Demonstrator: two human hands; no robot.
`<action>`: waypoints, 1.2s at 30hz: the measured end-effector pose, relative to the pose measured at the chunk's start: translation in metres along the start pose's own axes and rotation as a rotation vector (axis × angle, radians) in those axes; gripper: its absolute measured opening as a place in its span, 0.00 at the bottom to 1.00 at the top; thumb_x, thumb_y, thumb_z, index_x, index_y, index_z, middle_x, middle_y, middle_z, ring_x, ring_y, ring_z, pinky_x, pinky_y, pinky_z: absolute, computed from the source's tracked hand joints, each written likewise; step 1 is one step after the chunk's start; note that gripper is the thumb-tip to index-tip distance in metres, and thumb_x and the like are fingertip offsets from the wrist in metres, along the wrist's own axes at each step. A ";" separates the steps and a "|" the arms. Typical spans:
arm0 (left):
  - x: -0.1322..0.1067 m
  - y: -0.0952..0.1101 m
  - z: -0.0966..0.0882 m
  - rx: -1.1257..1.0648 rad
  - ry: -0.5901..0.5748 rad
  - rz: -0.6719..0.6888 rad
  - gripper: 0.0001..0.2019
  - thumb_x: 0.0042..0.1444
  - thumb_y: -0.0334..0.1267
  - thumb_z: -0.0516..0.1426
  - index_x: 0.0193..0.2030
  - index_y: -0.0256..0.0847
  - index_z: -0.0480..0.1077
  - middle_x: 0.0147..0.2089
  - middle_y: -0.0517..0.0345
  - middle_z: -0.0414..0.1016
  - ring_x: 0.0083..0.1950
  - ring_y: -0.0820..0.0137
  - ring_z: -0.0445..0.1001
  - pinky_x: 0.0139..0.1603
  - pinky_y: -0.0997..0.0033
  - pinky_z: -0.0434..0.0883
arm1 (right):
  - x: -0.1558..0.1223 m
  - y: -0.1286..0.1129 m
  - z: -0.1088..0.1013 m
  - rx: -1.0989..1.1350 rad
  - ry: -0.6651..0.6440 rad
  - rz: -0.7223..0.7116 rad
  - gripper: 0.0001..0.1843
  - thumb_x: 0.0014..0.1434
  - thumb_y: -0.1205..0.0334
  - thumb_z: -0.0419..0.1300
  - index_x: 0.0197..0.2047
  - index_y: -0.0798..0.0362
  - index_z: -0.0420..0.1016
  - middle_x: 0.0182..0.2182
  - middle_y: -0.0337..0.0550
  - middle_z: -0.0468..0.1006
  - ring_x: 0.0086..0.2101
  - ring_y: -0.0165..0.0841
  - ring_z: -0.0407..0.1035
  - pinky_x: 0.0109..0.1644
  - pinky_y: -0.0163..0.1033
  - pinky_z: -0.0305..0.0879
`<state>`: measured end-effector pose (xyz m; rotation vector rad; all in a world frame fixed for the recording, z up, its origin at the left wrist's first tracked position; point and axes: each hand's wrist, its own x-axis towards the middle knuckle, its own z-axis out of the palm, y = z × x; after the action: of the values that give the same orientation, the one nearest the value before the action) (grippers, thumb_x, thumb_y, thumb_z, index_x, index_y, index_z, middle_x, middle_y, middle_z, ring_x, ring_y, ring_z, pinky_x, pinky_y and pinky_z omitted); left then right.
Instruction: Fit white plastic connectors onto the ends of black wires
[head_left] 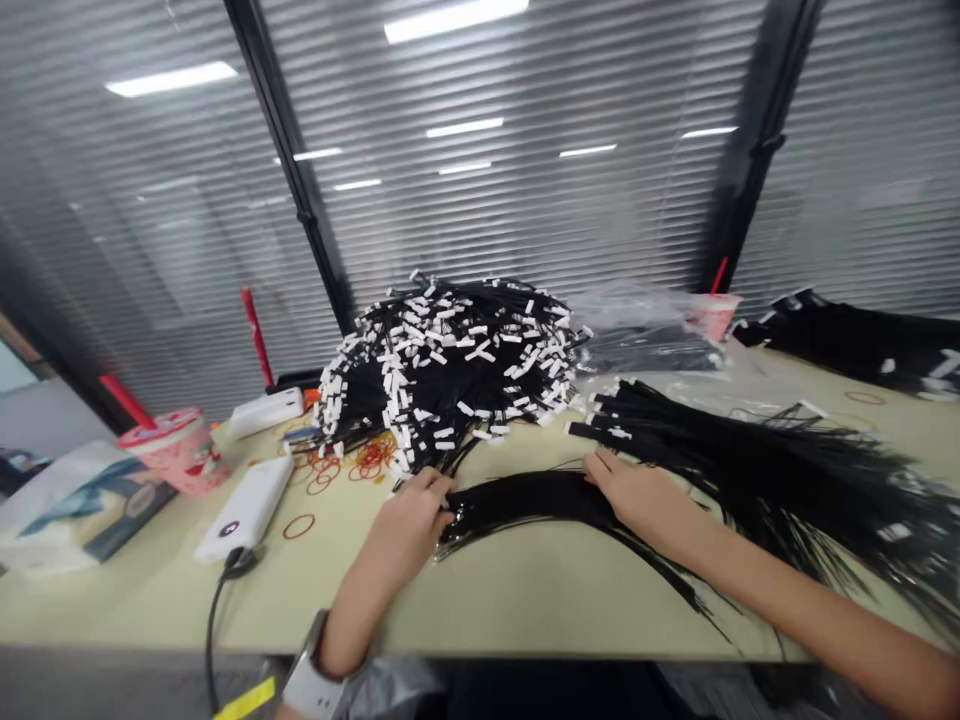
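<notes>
A bundle of thin black cable ties (525, 498) lies curved on the pale table (525, 590) in front of me. My left hand (411, 520) has its fingers closed round the bundle's left end. My right hand (637, 492) lies flat on the bundle further right, fingers stretched out. Behind them rises a big heap of black ties with white tags (450, 365). More loose black ties (765, 460) fan out to the right.
Orange rubber bands (352, 460) are scattered left of the heap. A white power bank (246, 505) with a cable, a pink cup (180, 450), a tissue pack (75, 505), clear plastic bags (645, 330) and another pink cup (712, 315) stand around. Blinds cover the windows behind.
</notes>
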<state>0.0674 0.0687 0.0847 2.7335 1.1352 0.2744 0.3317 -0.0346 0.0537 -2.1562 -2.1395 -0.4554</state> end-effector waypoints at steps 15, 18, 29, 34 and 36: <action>0.036 -0.011 -0.025 -0.525 0.115 -0.039 0.06 0.49 0.38 0.56 0.33 0.38 0.69 0.32 0.59 0.72 0.26 0.71 0.72 0.25 0.75 0.62 | -0.004 0.007 -0.010 0.129 0.173 0.051 0.09 0.63 0.71 0.43 0.34 0.56 0.62 0.30 0.43 0.68 0.29 0.31 0.66 0.34 0.36 0.61; 0.049 -0.014 -0.032 -0.642 0.120 -0.030 0.08 0.47 0.40 0.58 0.31 0.37 0.69 0.30 0.60 0.70 0.27 0.72 0.71 0.27 0.75 0.64 | -0.006 -0.001 -0.009 0.256 0.250 -0.059 0.10 0.63 0.69 0.43 0.40 0.56 0.64 0.33 0.44 0.69 0.34 0.31 0.66 0.39 0.35 0.63; 0.057 -0.012 -0.038 -0.797 -0.194 -0.060 0.10 0.53 0.43 0.55 0.32 0.40 0.60 0.25 0.66 0.66 0.30 0.71 0.76 0.30 0.74 0.67 | -0.008 -0.033 0.000 -0.025 0.116 -0.389 0.11 0.51 0.78 0.51 0.32 0.55 0.69 0.30 0.43 0.72 0.30 0.33 0.68 0.34 0.37 0.61; 0.056 -0.009 -0.034 -0.838 -0.218 -0.125 0.12 0.58 0.48 0.49 0.33 0.41 0.55 0.26 0.60 0.73 0.31 0.72 0.76 0.34 0.73 0.67 | 0.003 -0.043 -0.006 0.029 0.079 -0.281 0.09 0.59 0.68 0.49 0.30 0.54 0.69 0.25 0.40 0.73 0.26 0.32 0.68 0.29 0.36 0.59; 0.057 -0.007 -0.032 -0.858 -0.223 -0.147 0.13 0.58 0.49 0.48 0.34 0.42 0.54 0.27 0.60 0.75 0.30 0.72 0.76 0.35 0.72 0.66 | 0.007 -0.049 -0.008 0.039 0.055 -0.277 0.10 0.60 0.66 0.50 0.30 0.54 0.70 0.26 0.40 0.73 0.27 0.33 0.69 0.30 0.37 0.59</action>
<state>0.0941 0.1167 0.1205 1.8669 0.8711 0.3276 0.2821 -0.0289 0.0557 -1.8109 -2.4044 -0.4798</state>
